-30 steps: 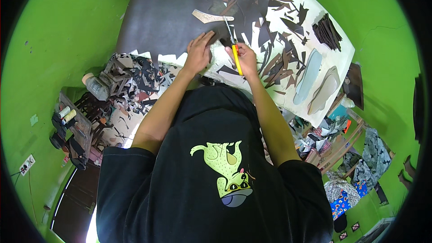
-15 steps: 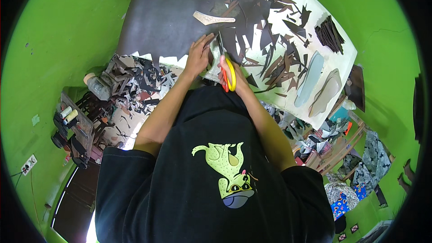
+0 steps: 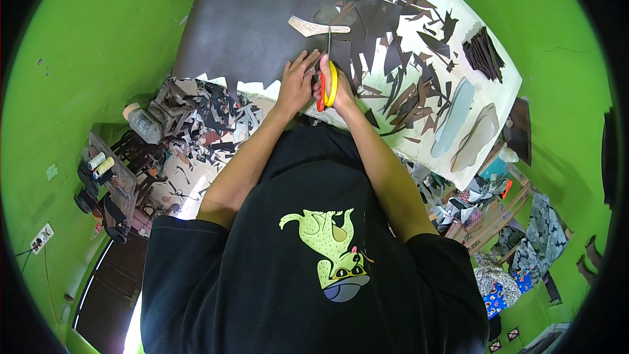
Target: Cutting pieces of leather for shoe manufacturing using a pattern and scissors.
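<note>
Firstly, one pair of scissors [image 3: 333,78], yellow-and-red handles: held in the right hand [image 3: 341,95], grip closed around them, blades pointing to 12 o'clock. Left hand [image 3: 296,84]: lies at 9 o'clock from the right, fingers extended near the lower edge of a large dark sheet [image 3: 249,19]; whether this grip pinches a piece is hard to tell. Pale template [image 3: 313,27]: rests at 12 o'clock. Dark offcuts [image 3: 413,101]: scattered toward 2 and 3 o'clock. Blue-grey elongated piece [image 3: 453,118]: sits at 4 o'clock on the white desk [image 3: 504,94].
</note>
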Demonstrator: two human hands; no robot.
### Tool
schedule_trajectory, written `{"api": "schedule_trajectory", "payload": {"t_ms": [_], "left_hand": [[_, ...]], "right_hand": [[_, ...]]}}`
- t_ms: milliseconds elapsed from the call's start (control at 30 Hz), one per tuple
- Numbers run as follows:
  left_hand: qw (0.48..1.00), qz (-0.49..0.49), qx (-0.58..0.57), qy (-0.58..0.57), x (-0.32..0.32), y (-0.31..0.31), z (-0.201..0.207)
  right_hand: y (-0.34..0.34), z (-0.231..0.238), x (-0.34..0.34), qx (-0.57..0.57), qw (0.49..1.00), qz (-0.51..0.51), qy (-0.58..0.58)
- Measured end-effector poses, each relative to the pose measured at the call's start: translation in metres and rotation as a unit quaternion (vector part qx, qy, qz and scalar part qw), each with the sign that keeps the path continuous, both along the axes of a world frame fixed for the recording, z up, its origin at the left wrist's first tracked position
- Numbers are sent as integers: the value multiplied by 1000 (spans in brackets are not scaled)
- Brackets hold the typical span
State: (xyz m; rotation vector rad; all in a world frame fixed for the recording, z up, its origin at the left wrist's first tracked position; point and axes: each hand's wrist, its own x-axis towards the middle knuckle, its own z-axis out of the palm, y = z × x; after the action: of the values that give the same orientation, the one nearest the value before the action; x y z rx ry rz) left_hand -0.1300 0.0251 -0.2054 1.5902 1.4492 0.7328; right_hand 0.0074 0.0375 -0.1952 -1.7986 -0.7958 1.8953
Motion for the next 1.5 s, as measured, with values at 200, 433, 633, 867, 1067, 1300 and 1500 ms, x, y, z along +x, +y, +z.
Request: {"api": "schedule_trajectory", "payload": {"t_ms": [200,433,633,867,1067,1300,1500], "left_hand": [[1000,12,-10,-19,-1,1,-7],[999,27,-7,-34,-1,-1,-5],[999,30,0,-37,-1,0,-5],[993,66,-50,-85,-5,-1,-5],[996,58,-10,-65,2,-2,-8],[994,59,-51,-72,0,-2,-3],[993,82,-38,-71,-2,-4,-19]], "right_hand": [[-6,2,-11,27,998,-11,-59],[-2,-4,-4,29,998,9,-63],[-2,-12,1,15,999,18,-44],[-38,21,56,5,991,103,79],[-47,-12,84,227,960,45,-159],[-11,-9,25,316,888,-86,-324],[3,-24,10,248,919,-194,-236]]}}
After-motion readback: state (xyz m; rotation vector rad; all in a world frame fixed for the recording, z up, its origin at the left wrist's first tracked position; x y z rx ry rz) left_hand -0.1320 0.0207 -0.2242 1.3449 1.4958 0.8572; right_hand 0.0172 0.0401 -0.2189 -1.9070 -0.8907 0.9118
